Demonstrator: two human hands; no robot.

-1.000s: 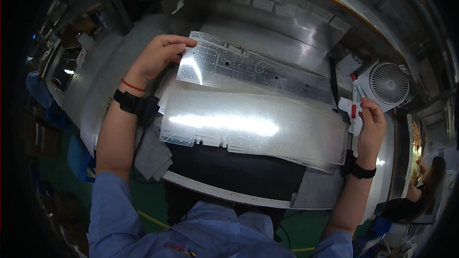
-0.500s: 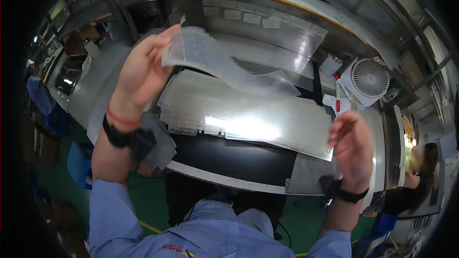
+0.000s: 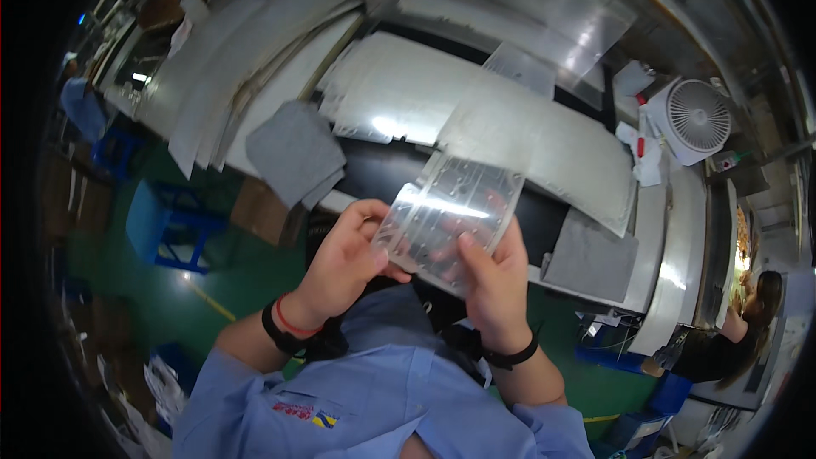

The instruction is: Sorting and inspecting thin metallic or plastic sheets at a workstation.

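Note:
A clear, flexible plastic sheet (image 3: 442,214) with small marks and lines on it is held tilted in front of my body, over the near edge of the table. My left hand (image 3: 350,253) pinches its left near corner. My right hand (image 3: 495,276) grips its right side, thumb on top and fingers showing through from beneath. Just beyond lies a broad stack of similar pale sheets (image 3: 408,75) on the black table surface (image 3: 380,172). Whether the held sheet's far end touches the stack I cannot tell.
Folded grey cloths lie left (image 3: 293,149) and right (image 3: 592,257) of the work area. A white fan (image 3: 695,119) stands at the far right, near a red-handled tool (image 3: 640,146). Large curved sheets (image 3: 263,59) are piled on the left. A person (image 3: 738,331) sits at far right.
The sheet was raised high by my left hand over the stack; it has come down toward my body. My right hand, empty before, now grips it too. The view has shifted.

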